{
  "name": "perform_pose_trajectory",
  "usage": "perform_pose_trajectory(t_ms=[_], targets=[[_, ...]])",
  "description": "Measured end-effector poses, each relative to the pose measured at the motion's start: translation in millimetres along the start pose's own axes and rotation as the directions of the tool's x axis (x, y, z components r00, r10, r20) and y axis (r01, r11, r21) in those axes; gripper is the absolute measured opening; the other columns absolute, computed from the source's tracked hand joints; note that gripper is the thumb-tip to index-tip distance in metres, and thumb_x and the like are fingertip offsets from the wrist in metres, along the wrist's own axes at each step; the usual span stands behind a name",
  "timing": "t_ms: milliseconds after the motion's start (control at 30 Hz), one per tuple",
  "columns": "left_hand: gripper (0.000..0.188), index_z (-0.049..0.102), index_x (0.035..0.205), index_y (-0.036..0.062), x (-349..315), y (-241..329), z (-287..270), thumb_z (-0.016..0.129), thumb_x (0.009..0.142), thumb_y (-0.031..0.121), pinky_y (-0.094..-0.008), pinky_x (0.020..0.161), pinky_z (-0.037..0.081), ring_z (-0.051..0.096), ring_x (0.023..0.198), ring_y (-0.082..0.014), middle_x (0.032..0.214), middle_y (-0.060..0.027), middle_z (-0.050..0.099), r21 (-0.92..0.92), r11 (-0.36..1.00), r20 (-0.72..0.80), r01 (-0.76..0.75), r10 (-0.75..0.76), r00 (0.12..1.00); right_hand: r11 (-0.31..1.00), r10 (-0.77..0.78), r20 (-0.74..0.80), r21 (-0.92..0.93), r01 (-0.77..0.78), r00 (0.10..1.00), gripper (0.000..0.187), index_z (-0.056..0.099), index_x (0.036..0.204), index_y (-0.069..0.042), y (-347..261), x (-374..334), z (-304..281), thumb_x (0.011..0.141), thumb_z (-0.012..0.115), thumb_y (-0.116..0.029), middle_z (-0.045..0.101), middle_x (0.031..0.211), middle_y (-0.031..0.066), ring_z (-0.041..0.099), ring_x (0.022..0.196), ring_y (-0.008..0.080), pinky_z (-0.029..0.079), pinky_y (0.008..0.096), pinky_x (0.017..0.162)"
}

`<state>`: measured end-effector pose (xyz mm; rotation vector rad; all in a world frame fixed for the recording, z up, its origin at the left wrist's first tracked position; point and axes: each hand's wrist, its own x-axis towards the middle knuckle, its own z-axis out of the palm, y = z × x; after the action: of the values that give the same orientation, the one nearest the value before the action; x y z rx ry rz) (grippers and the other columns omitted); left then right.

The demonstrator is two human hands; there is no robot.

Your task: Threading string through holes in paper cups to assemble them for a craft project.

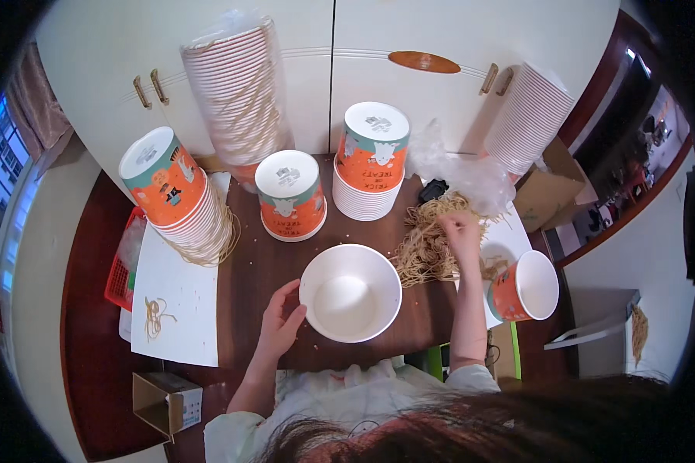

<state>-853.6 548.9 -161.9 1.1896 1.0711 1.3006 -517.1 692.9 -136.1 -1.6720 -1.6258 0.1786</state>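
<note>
An open white paper bucket (351, 295) stands upright in front of me, with nothing visible inside. My left hand (282, 320) is at its left side, thumb and fingers apart, seeming to touch the outer wall by the rim. To the right lies a tangled pile of thin tan cords (428, 243). Over that pile my right hand (462, 231) is closed in a pinch on tan cord; its fingertips are partly hidden. Just behind the white bucket, an orange and teal printed paper bucket (289, 197) stands upside down.
Upside-down bucket stacks stand at the left (162, 181) and back middle (371, 158). Plastic-wrapped stacks rise at the back left (235, 92) and back right (529, 116). Another printed bucket (537, 285) lies tilted at right. Loose cords (158, 316) lie on a white board (181, 339).
</note>
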Motion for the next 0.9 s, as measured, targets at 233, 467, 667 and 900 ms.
perform_pose_trajectory(t_ms=[233, 467, 667, 900], targets=[[0.050, 0.033, 0.125, 0.0006, 2, -6, 2, 0.052, 0.079, 0.000, -0.0293, 0.091, 0.037, 0.046, 0.106, -0.0166, 0.117, -0.0099, 0.046, 0.146, 0.988, 0.046, -0.057, 0.051, 0.998, 0.873, -0.220, -0.432, 0.313, 0.374, 0.875, 0.007, 0.063, 0.076, -0.003, -58, 39, -75, 0.076, 0.064, -0.010, 0.057, 0.073, 0.0013, 0.048, 0.066, 0.0072, 0.036, 0.0206, 0.057], [0.051, 0.035, 0.123, 0.0005, -1, -13, 1, 0.057, 0.077, 0.004, -0.0296, 0.088, 0.039, 0.048, 0.103, -0.0178, 0.112, -0.0109, 0.048, 0.210, 0.977, 0.017, -0.037, 0.034, 0.999, 0.752, -0.258, -0.556, 0.398, 0.525, 0.790, 0.012, 0.062, 0.081, 0.000, -133, 86, -146, 0.080, 0.061, -0.012, 0.056, 0.071, -0.0021, 0.047, 0.068, 0.0040, 0.036, 0.0173, 0.062], [0.051, 0.040, 0.120, -0.0008, 1, -6, 7, 0.060, 0.074, 0.007, -0.0309, 0.089, 0.037, 0.049, 0.103, -0.0207, 0.110, -0.0129, 0.049, 0.264, 0.961, 0.009, -0.087, 0.087, 0.996, 0.410, -0.254, -0.627, 0.620, 0.669, 0.737, 0.018, 0.054, 0.095, 0.003, -175, 106, -204, 0.087, 0.051, -0.012, 0.058, 0.096, 0.0136, 0.058, 0.090, 0.0241, 0.049, 0.0310, 0.077], [0.037, 0.042, 0.119, -0.0009, -1, -14, 1, 0.048, 0.082, 0.004, -0.0279, 0.087, 0.038, 0.049, 0.100, -0.0174, 0.109, -0.0101, 0.049, 0.074, 0.997, -0.069, -0.023, 0.029, 0.997, 0.858, -0.512, 0.398, 0.270, 0.436, 0.761, 0.010, 0.059, 0.085, -0.005, -225, 4, -96, 0.076, 0.056, -0.008, 0.061, 0.079, 0.0080, 0.060, 0.076, 0.0182, 0.046, 0.0280, 0.064]])
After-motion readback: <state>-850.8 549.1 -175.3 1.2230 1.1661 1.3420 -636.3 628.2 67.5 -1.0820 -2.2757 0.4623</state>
